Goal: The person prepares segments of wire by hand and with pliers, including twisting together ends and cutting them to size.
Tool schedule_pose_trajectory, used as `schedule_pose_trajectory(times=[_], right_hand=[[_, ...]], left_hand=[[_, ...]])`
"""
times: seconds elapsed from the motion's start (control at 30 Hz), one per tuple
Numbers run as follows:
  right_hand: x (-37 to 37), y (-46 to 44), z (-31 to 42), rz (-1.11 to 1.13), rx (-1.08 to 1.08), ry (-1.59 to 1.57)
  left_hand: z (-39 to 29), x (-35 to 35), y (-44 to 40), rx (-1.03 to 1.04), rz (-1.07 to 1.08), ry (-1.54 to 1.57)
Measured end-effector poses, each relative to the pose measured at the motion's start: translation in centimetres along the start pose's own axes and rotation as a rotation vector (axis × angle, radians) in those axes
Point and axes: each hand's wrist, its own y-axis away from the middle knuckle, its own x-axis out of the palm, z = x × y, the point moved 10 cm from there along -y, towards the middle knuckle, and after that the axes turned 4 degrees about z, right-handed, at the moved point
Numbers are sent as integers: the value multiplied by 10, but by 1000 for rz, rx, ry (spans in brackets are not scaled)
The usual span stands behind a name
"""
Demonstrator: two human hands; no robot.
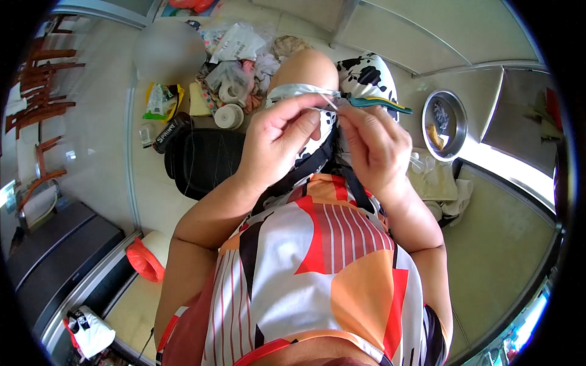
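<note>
Boldly patterned fabric, a sleeveless top (317, 244) in orange, red, black and white, fills the near view, its neckline cut off below. Beyond it, over the lap, a thin white strip (330, 102) sits between the fingertips. From where I stand, the right hand (377, 137) pinches one end; the left hand (282, 135) has finger and thumb drawn narrow beside it, but I can't tell whether they grip it. Just past the fingers, a clear plastic piece (296, 91) lies against the bare knee (308, 68), and a tool with green-and-yellow handles (378, 105) pokes out behind the right hand (its working end is hidden from me).

Left of the knees, a white roll (229, 116) rests near a heap of plastic bags (238, 76), the contents hard to make out. Closer in are a black case (204, 161) and a dark can (172, 132) lettered SPRINT. To the right, a steel basin (462, 128) holds a dark clump and a yellowish piece. All this stands on pale floor tiles (494, 244); wooden chairs (52, 110) line the far left, and a patch above the can is blurred out.
</note>
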Motion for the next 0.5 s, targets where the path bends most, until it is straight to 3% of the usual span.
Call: schedule_pose_trajectory(times=[0.13,0.2,0.27,0.37,0.5], right_hand=[[13,1,-3,59,81,4],[24,4,-15,188,202,-211],[35,9,-21,311,329,-513],[49,19,-29,352,374,-725],[23,5,-8,208,168,-335]], left_hand=[[4,6,0,6,37,97],[6,8,1,-39,67,236],[1,4,0,-25,83,116],[-2,2,-1,23,91,31],[-5,-3,-1,27,44,-32]])
